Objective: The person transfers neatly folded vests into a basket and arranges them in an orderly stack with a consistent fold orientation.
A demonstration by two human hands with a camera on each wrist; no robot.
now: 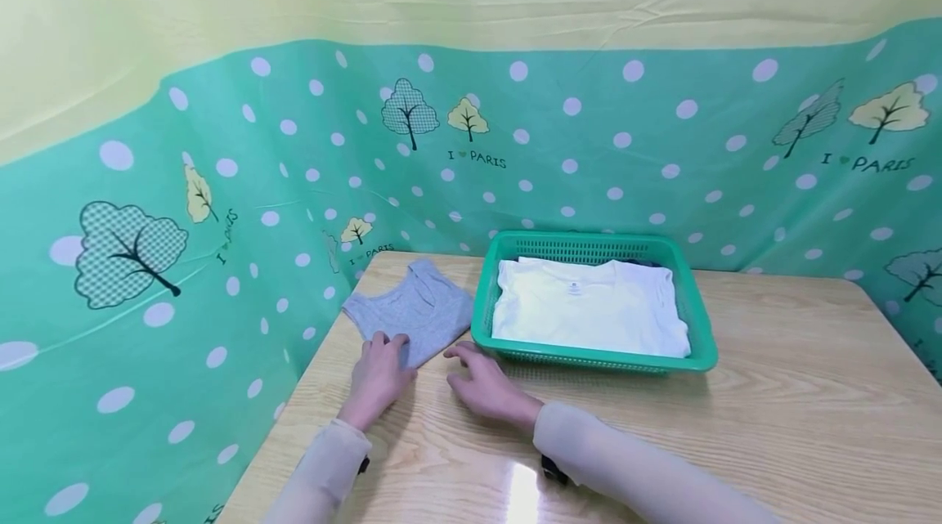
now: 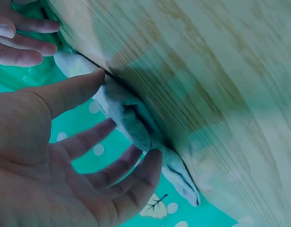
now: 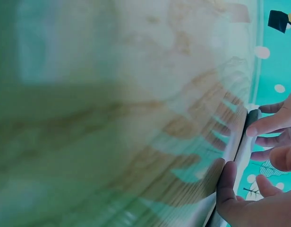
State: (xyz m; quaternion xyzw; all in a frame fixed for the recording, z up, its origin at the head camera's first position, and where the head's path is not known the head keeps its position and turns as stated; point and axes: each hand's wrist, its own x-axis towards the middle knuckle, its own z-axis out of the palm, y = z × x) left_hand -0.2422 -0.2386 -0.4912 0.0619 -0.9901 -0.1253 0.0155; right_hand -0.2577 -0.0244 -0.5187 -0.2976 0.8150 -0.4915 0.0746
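A grey sleeveless top (image 1: 419,311) lies on the table at the left, its neckline and straps toward the far edge. My left hand (image 1: 379,377) rests on its near left part, fingers spread and loosely bent. In the left wrist view, the fingertips of that hand (image 2: 65,156) touch the cloth (image 2: 131,118) and the thumb is right at its edge. My right hand (image 1: 486,385) is just off the near right corner of the top, fingers apart and holding nothing. The right wrist view shows this hand (image 3: 249,203) low beside the fabric edge.
A green plastic basket (image 1: 702,336) stands right of the grey top, close against it. Inside lies a folded white shirt (image 1: 589,311), with dark cloth partly hidden behind it. The wooden table (image 1: 795,426) extends to the right. A green and yellow printed curtain (image 1: 589,140) hangs behind and at the left.
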